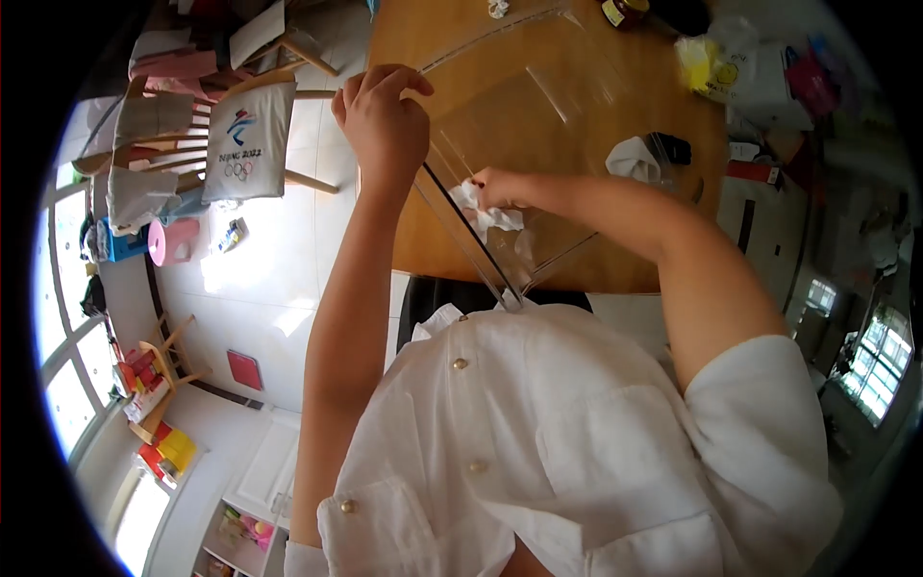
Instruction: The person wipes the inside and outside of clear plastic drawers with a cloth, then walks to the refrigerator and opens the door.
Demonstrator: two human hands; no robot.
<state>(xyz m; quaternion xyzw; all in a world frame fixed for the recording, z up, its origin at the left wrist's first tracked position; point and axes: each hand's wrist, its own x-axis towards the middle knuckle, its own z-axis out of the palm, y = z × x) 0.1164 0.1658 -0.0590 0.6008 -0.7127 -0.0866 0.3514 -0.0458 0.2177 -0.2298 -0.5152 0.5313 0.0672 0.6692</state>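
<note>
Two-handed, seemingly bracing the clear box (527, 125) on the tabletop (409, 24) against shifting: curling the left hand (385, 125) at its edge, not showing whether gripping; pinching crumpled white tissue (505, 219) between the right hand's (498, 189) fingers, probably bunching for firmer pressing.

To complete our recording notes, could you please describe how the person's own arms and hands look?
The left hand and right hand are bare, with no glove or watch visible. The forearms are uncovered too. The white shirt has a short, loose right sleeve and round, gold-coloured buttons.
</note>
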